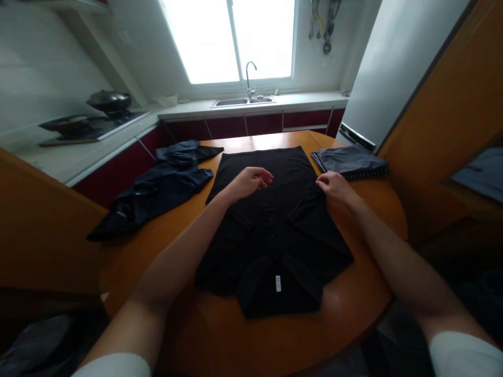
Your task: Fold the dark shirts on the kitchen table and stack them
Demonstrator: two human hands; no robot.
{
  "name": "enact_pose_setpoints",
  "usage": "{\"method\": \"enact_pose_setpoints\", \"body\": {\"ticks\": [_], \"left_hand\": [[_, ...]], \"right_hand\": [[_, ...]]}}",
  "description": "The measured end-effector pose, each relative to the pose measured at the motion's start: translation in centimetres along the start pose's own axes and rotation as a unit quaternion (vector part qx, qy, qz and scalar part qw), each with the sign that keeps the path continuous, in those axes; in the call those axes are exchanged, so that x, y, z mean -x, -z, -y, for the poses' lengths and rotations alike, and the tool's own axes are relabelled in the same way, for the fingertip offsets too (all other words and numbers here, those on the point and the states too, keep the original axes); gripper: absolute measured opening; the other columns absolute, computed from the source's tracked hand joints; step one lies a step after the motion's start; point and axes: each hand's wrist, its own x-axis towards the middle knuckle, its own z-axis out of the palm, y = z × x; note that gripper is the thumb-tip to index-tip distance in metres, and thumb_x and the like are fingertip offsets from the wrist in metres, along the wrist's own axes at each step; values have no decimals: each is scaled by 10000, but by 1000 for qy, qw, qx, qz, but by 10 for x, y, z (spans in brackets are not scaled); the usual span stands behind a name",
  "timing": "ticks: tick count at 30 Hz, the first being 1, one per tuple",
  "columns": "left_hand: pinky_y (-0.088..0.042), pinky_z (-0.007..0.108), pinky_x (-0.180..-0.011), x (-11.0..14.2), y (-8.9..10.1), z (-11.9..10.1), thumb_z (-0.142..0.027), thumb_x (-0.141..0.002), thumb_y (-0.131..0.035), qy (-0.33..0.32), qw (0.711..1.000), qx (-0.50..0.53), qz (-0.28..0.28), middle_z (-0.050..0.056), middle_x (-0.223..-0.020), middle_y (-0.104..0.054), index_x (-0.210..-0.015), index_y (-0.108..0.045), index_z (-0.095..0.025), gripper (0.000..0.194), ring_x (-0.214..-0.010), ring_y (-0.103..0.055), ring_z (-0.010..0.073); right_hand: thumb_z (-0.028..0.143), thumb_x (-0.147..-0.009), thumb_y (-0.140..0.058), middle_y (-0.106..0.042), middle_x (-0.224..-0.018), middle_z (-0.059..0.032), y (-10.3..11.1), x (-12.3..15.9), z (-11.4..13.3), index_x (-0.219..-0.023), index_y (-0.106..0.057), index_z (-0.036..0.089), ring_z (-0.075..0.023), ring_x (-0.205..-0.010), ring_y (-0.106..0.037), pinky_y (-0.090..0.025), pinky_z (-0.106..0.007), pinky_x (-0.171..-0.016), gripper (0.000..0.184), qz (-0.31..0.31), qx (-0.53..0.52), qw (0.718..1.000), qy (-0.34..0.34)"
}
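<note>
A black polo shirt [271,199] lies spread flat, its collar towards me and a white label [278,283] showing inside the neck. Both short sleeves are laid inward over the body. Above the shirt's middle, my left hand [251,183] hovers with loosely bent fingers and holds nothing. At the shirt's right side edge, my right hand [335,186] pinches the fabric between thumb and fingers.
The shirt rests on a round wooden table [361,309]. Crumpled dark clothes [157,183] lie at the left, folded grey-blue clothes [349,160] at the back right. Beyond are a sink [231,102], a stove [94,128] and a fridge [387,57].
</note>
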Motion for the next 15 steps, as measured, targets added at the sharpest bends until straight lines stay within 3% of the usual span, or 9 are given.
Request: {"method": "enact_pose_setpoints", "body": {"ticks": [2, 4, 6, 8, 11, 15], "left_hand": [[-508, 213, -656, 5, -2, 1, -126, -860, -527, -5, 999, -35, 32, 68, -953, -745, -1048, -733, -142, 279, -740, -677, 119], [-502, 221, -669, 12, -15, 4, -180, -879, -593, -44, 990, -83, 101, 51, -912, -739, -1076, -735, -151, 245, -732, -665, 126], [-497, 223, -673, 18, -34, 7, -191, -847, -677, -108, 966, -131, 195, 37, -906, -727, -1109, -734, -171, 269, -738, -660, 134], [-500, 228, -684, 21, -52, 9, -157, -815, -718, -177, 935, -173, 253, 38, -927, -712, -1091, -741, -183, 278, -752, -656, 141], [-507, 249, -764, 24, -68, 10, -124, -858, -668, -258, 910, -215, 244, 49, -919, -691, -977, -757, -185, 161, -797, -656, 151], [-502, 244, -811, 24, -69, 16, -158, -911, -626, -296, 903, -213, 228, 42, -904, -683, -936, -759, -200, 141, -825, -666, 150]], "right_hand": [[366, -917, -602, -726, -977, -103, -4, 2, 8, -919, -772, 202, -225, -884, -651, -467, -311, -798, 237, 37, 20, 999, -4], [390, -909, -622, -738, -959, -86, -7, 3, 11, -903, -771, 219, -228, -882, -656, -462, -322, -793, 226, 76, 25, 997, -23], [387, -897, -640, -749, -932, -63, -9, 4, 10, -896, -766, 230, -219, -857, -661, -457, -329, -795, 201, 112, 2, 993, -30], [346, -879, -658, -754, -918, -43, -11, 4, 5, -904, -761, 234, -207, -841, -662, -453, -332, -803, 154, 135, -31, 990, -23], [246, -859, -646, -750, -915, -31, -14, 2, -3, -927, -751, 232, -202, -858, -656, -448, -330, -808, 126, 146, -60, 987, -17], [239, -875, -626, -718, -1012, -61, -24, 2, -10, -937, -735, 234, -237, -988, -615, -436, -366, -856, 125, 106, -25, 994, 1]]}}
